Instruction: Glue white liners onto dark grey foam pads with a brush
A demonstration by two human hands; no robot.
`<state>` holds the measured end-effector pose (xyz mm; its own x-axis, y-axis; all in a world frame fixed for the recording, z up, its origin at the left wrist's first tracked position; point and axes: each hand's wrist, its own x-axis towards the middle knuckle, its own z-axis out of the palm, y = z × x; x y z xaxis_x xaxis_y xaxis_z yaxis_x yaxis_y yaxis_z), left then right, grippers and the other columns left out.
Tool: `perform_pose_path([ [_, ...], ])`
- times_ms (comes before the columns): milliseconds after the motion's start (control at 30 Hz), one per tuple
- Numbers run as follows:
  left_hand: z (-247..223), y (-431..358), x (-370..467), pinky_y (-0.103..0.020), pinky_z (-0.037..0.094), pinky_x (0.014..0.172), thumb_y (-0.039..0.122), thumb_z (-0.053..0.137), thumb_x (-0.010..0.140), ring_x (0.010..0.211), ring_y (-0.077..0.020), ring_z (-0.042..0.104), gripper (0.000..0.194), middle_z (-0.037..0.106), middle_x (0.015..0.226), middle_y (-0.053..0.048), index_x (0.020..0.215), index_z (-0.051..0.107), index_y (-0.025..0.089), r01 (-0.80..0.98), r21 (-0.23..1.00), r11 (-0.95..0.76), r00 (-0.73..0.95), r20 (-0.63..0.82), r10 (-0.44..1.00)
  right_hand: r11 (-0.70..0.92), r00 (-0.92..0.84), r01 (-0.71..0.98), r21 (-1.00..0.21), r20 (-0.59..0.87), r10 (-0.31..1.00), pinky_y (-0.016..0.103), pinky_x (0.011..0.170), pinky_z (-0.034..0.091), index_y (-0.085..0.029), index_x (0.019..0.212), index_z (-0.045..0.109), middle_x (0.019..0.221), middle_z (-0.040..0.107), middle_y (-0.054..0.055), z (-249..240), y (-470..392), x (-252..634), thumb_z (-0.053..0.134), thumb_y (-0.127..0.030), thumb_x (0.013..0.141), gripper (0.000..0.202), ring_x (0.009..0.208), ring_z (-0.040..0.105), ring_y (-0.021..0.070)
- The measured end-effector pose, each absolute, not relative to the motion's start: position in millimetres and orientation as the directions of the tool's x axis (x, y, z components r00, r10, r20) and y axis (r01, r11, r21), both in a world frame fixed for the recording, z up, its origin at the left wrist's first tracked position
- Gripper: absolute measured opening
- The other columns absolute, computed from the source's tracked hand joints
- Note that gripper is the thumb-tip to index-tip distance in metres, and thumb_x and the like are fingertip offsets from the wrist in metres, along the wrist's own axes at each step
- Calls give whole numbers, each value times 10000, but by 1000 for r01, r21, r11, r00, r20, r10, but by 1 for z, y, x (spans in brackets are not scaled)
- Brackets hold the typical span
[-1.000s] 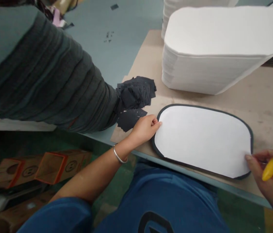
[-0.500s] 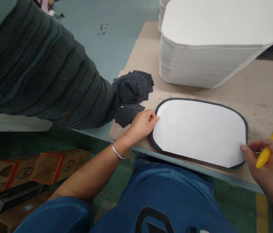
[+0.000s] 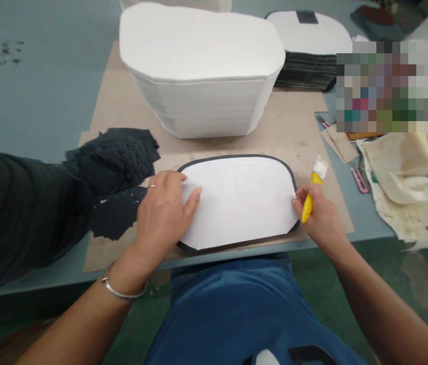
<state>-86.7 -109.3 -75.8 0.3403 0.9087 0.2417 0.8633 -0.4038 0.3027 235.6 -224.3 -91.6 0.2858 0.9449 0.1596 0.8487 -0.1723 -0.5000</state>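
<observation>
A white oval panel [image 3: 242, 200] with a dark rim lies flat at the table's front edge. My left hand [image 3: 166, 205] rests on its left end, thumb spread away from the fingers, holding nothing. At the right end, my right hand [image 3: 314, 208] is closed round a yellow-handled brush [image 3: 308, 203], its white bristles pointing up and away from me. The thumb and fingertips of that hand touch the panel's right edge. Dark fabric pieces [image 3: 117, 157] lie in a heap left of the panel.
Behind the panel stands a tall stack of white panels [image 3: 202, 101]. Farther right is a stack of dark-edged panels [image 3: 305, 71]. A stained cloth [image 3: 399, 203] and pink-handled snips [image 3: 358, 178] lie at the right. A dark fabric roll [image 3: 20, 213] fills the left side.
The view has swung right. My left hand has moved from pinching the panel's left edge to lying over its left end with the thumb spread. My right hand still holds the brush at the right edge.
</observation>
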Motion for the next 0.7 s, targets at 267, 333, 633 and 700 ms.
perform_pose_path([
  [267, -98, -119, -30, -711, 140, 1240, 550, 523, 1008, 1585, -381, 131, 656, 247, 1706, -77, 1585, 387, 270, 715, 128, -687, 671, 149, 726, -166, 227, 939, -302, 179, 957, 410, 665, 511, -207, 1035, 572, 815, 635, 87, -97, -230, 239, 540, -347, 965, 160, 756, 636, 298],
  [333, -101, -117, -32, -720, 133, 1238, 573, 509, 1006, 1587, -383, 118, 667, 224, 1712, -57, 1595, 377, 287, 723, 115, -681, 670, 126, 732, -125, 170, 975, -184, 250, 953, 454, 693, 535, -193, 1071, 579, 864, 656, 119, -94, -224, 235, 576, -338, 966, 180, 820, 638, 336],
  [633, -102, -117, -35, -751, 136, 1217, 551, 499, 1002, 1583, -386, 132, 664, 205, 1714, -22, 1608, 342, 329, 732, 101, -674, 664, 115, 739, 287, -213, 931, -226, 304, 929, 599, 1164, 410, -163, 1066, 560, 1528, 497, 225, -108, -151, 172, 637, -229, 962, 146, 1410, 480, 399],
  [700, -104, -117, -34, -747, 124, 1222, 564, 488, 1001, 1585, -379, 128, 676, 202, 1714, -31, 1611, 339, 312, 735, 104, -670, 660, 116, 742, 291, -218, 929, -227, 300, 929, 631, 1174, 382, -163, 1053, 557, 1522, 497, 239, -114, -149, 170, 669, -237, 944, 173, 1429, 456, 414],
])
